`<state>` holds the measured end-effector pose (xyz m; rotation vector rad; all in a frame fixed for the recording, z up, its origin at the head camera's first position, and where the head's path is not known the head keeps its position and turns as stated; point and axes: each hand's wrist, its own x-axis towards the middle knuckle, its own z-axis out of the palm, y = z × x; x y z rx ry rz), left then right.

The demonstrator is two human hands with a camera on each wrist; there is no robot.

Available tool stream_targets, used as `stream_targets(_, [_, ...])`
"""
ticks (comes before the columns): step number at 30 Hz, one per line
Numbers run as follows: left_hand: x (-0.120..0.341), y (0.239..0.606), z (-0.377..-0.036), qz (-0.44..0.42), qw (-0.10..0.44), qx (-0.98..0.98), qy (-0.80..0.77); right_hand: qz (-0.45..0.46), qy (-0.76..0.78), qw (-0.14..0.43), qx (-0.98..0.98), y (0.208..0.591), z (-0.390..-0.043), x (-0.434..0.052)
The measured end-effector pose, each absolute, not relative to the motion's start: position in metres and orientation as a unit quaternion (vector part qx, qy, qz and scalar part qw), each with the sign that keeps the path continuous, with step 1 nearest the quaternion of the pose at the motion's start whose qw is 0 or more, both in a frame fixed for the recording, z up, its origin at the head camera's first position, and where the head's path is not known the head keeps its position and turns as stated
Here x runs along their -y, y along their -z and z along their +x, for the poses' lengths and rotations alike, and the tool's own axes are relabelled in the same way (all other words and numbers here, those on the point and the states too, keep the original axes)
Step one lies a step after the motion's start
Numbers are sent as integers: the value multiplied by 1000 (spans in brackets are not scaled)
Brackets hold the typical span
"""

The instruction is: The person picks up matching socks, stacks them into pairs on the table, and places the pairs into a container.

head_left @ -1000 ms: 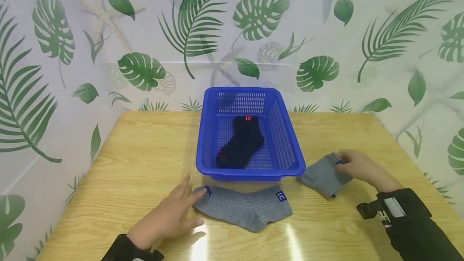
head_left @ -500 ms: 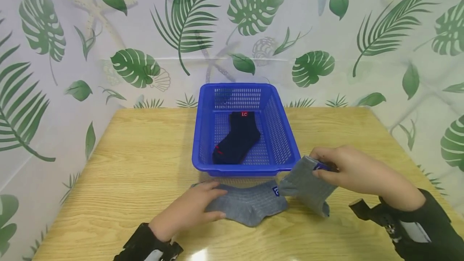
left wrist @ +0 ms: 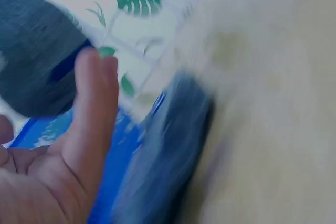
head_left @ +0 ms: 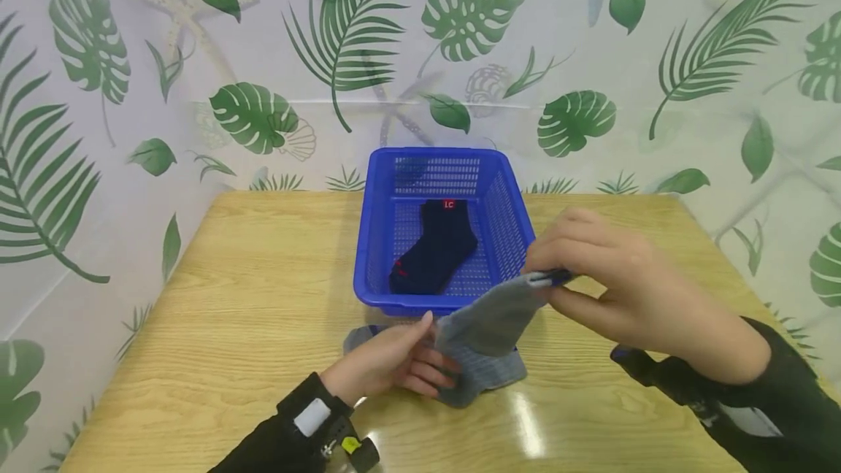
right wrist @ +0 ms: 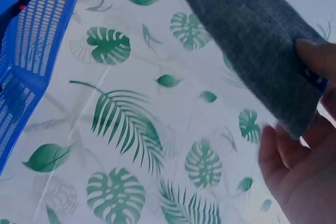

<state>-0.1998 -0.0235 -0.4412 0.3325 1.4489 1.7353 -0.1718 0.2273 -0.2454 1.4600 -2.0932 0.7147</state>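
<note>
My right hand (head_left: 611, 283) pinches a grey sock (head_left: 493, 320) by its end near the dark blue patch, between thumb and fingers. The sock slants down to the left, lifted off the table; the right wrist view shows its ribbed grey cloth (right wrist: 247, 35). My left hand (head_left: 394, 363) is at its lower end, thumb raised and fingers loosely bent; the left wrist view shows no grip on the cloth. Under the left hand a second grey sock (head_left: 502, 371) lies flat, partly covered by hand and lifted sock.
Behind the hands stands a blue plastic basket (head_left: 363, 239) with perforated walls. A black sock (head_left: 436, 247) with a red label lies in it. The wooden table (head_left: 276, 261) meets a leaf-patterned cloth (head_left: 499, 115) at the back.
My right hand has raised the grey sock from the table's right side and carried it left, over the lying sock. My left hand has moved right to the raised sock's lower end.
</note>
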Motion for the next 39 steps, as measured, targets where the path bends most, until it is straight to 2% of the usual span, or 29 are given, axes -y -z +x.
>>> stream_targets(3, [15,445,-196,103,488,-472,-727,557,-251,297,734,242,-169,-213])
stream_targets(5, [11,447,-194,92,495,-430,-749,560,-238,330,722,243,-166,-207])
stream_targets(7, [7,450,-193,71,469,-421,-773,558,-230,350,717,247,-164,-205])
stream_targets(11, [9,454,-192,44,387,-447,-805,549,-223,355,723,259,-163,-214])
stream_targets(14, [22,456,-193,52,346,-470,-810,533,-235,321,747,272,-163,-227])
stream_targets(17, [39,456,-196,51,306,-512,-801,495,-246,258,792,289,-162,-242])
stream_targets(24, [76,449,-202,6,180,-696,-695,442,-217,145,858,342,-162,-264])
stream_targets(27, [86,448,-204,-14,146,-734,-664,431,-199,97,875,364,-164,-266])
stream_targets(30, [91,448,-204,-19,132,-749,-649,419,-189,62,886,381,-168,-264])
stream_targets(39, [94,454,-204,-17,137,-759,-636,404,-176,14,898,413,-183,-260])
